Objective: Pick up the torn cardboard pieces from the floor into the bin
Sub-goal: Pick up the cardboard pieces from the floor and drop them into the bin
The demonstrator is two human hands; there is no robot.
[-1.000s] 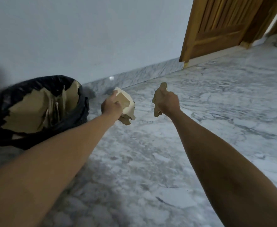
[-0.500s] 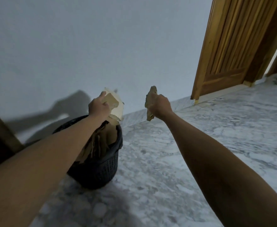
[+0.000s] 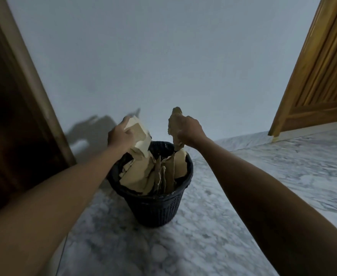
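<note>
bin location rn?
Head view, centre: the black bin stands on the marble floor near the wall, below both hands, already holding cardboard pieces.

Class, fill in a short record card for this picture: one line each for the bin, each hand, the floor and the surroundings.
bin: black basket-weave bin, upright on the floor, crowded with torn cardboard pieces
left hand: above the bin's near-left rim, grip closed on pale cardboard scraps
right hand: above the bin's far rim, grip closed on a brown cardboard scrap
floor: grey-white marble
surroundings: plain wall; wooden door at right
</note>
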